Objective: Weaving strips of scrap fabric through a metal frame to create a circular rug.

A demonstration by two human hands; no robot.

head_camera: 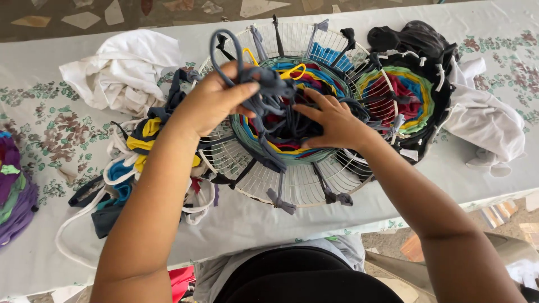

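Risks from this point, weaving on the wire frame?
1. The left hand lifts a tangled bunch of grey fabric strips; loose loops could snag on the knotted ties at the round wire frame's rim.
2. The right hand presses the woven rounds in the middle; pulling the strip hard might bunch them.
3. The pile of loose strips lies by the left forearm and may get dragged off the table.

Bright, even daylight fills the view, with no harsh glare. Shadows are soft: a faint one lies under the forearms on the bench [348,224]. The centre is sharp; slight wide-angle bending shows at the edges, and the near bottom edge looks soft.
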